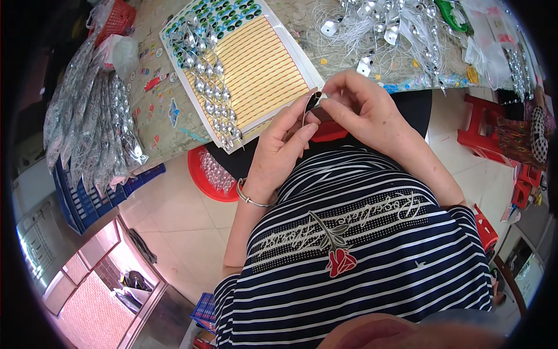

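Both my hands are raised in front of my body, just off the table's near edge. A small shiny piece, dark on its face with a pale edge, sits between my fingertips. My left hand grips its lower left side, thumb against fingers. On its upper right, my right hand pinches with thumb and forefinger. Beyond my hands lies a sticker sheet, with green and black oval stickers at its far end and bare yellow backing nearer me. Silver teardrop-shaped pieces lie in rows along its left side.
Bagged silver strips hang over the table's left edge, near a red basket. Silver pieces with white strings are heaped at the far right. Below the table sits a red basin of silvery pieces. Red stools stand right.
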{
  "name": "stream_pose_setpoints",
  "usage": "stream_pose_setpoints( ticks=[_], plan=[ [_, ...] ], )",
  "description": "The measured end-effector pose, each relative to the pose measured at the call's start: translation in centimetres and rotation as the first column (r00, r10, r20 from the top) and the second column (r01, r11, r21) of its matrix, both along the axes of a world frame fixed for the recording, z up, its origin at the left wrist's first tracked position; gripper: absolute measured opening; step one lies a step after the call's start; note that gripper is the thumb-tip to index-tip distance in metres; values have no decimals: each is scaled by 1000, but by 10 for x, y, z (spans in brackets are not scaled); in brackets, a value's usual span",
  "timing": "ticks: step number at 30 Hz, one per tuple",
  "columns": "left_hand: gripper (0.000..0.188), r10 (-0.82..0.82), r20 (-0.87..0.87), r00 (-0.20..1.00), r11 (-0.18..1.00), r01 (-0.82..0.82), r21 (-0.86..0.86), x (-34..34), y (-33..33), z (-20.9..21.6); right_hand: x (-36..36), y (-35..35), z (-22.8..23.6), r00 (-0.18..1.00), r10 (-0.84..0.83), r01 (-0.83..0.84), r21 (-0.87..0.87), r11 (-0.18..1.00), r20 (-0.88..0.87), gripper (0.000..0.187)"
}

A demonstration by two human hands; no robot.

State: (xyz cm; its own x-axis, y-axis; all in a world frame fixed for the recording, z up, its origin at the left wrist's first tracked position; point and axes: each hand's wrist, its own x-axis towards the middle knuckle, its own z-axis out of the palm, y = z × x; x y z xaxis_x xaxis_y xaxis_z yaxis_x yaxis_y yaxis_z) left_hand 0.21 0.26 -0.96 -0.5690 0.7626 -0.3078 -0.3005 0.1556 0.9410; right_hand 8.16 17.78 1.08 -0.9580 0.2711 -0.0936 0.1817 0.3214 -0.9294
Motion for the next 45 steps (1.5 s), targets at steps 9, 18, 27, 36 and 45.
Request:
stream_pose_setpoints(
  ticks=[9,18,27,36,45],
  plan=[
    [48,-147,-194,970,989,140,-49,4,-8,-8,-2,1,-19,986,26,-42,-94,995,-164,13],
    [36,-207,-176,963,976,215,33,6,-20,-22,1,-10,-22,987,99,-18,-518,855,129,11],
    [9,92,99,991,994,-85,-72,6,-2,-9,0,-12,-28,991,110,-55,-513,857,78,12],
    [10,118,-3,993,992,-118,-54,9,-18,-16,6,-9,-32,982,162,-111,-411,905,91,12],
    [12,192,40,980,969,-183,-164,12,-55,-24,34,39,-22,974,178,-189,72,979,141,9]
  ],
)
